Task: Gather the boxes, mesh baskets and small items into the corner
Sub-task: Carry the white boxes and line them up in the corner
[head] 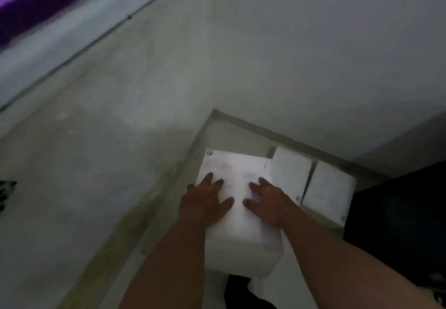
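Pale walls (313,43) met at the floor corner, where a large white box (236,168) sat closed, the left hand (205,203) and right hand (270,202) flat on its lid, fingers spread. A second box (290,171) and a third box (328,192) stood just right of it along the wall, a dark bulk (398,212) beside them.

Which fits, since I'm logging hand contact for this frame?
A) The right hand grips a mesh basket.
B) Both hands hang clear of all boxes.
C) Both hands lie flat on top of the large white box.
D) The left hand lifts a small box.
C: the left hand and the right hand rest with fingers spread on the top of the large white box.
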The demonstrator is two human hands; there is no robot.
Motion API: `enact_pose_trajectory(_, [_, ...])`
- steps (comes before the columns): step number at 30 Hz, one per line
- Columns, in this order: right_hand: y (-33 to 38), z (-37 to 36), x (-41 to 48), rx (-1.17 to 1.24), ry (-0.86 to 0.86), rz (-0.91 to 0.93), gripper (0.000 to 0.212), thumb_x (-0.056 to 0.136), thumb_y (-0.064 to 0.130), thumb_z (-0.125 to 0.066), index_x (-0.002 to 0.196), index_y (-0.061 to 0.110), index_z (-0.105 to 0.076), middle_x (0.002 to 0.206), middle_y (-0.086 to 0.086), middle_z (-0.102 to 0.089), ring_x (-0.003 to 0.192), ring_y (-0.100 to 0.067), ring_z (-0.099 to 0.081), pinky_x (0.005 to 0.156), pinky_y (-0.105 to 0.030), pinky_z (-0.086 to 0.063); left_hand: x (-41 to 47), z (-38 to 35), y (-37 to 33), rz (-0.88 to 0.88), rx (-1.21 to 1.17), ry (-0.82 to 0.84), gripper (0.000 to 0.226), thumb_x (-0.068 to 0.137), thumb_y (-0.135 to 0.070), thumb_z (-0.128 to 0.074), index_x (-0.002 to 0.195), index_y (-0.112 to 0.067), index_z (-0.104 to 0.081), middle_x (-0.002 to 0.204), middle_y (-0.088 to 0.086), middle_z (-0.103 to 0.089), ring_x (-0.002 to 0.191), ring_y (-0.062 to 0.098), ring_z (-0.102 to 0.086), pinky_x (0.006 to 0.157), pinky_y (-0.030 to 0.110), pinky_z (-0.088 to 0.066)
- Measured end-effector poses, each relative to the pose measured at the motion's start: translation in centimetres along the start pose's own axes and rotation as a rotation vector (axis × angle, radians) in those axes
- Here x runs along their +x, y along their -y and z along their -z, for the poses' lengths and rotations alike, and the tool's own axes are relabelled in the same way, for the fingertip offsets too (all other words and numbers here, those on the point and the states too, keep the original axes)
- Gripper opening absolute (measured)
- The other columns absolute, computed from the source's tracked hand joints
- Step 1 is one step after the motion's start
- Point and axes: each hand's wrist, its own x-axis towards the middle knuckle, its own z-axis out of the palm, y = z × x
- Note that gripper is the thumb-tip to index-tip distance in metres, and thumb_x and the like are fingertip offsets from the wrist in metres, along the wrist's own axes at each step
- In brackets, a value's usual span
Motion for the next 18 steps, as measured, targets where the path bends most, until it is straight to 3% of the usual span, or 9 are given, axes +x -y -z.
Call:
enact_pose_trajectory(4, [-2.1, -1.2, 8.2, 0.014, 0.060, -0.036, 0.072, 0.093, 0.054, -0.051, 0.155, 0.027, -0.023, 0.165, 0.000, -0.004, 0.149, -0.023, -0.018, 0.116, -0.030, -0.018, 6.7, -2.0, 0.7, 0.034, -0.035, 0.087, 0.083, 0.079, -0.076, -0.046, 0.151, -0.043, -0.020, 0.162, -0.019, -0.003, 0.139, 0.035, -0.026, 0.113, 0.044, -0.030])
enact_pose_trajectory(9, [-5.7, -5.5, 18.0, 0.075, 0.104, -0.075, 0.072, 0.094, 0.052, -0.051, 0.155, 0.028, -0.022, 0.164, 0.002, 0.001, 0.149, -0.021, -0.017, 0.117, -0.033, -0.019, 15.5, -7.3, 2.5, 0.017, 0.004, 0.120, 0.093, 0.074, -0.081, -0.047, 0.152, -0.040, -0.015, 0.162, -0.015, -0.002, 0.136, 0.034, -0.027, 0.112, 0.043, -0.031])
enact_pose_trajectory(18, [-13.7, -14.9, 32.6, 0.168, 0.064, -0.180, 0.071, 0.093, 0.049, -0.052, 0.155, 0.027, -0.023, 0.164, 0.004, 0.002, 0.149, -0.024, -0.016, 0.118, -0.039, -0.018, 30.6, -19.4, 4.9, -0.055, -0.002, 0.256, 0.107, 0.066, -0.082, -0.057, 0.152, -0.043, -0.007, 0.161, -0.018, 0.008, 0.142, 0.032, -0.015, 0.113, 0.047, -0.029])
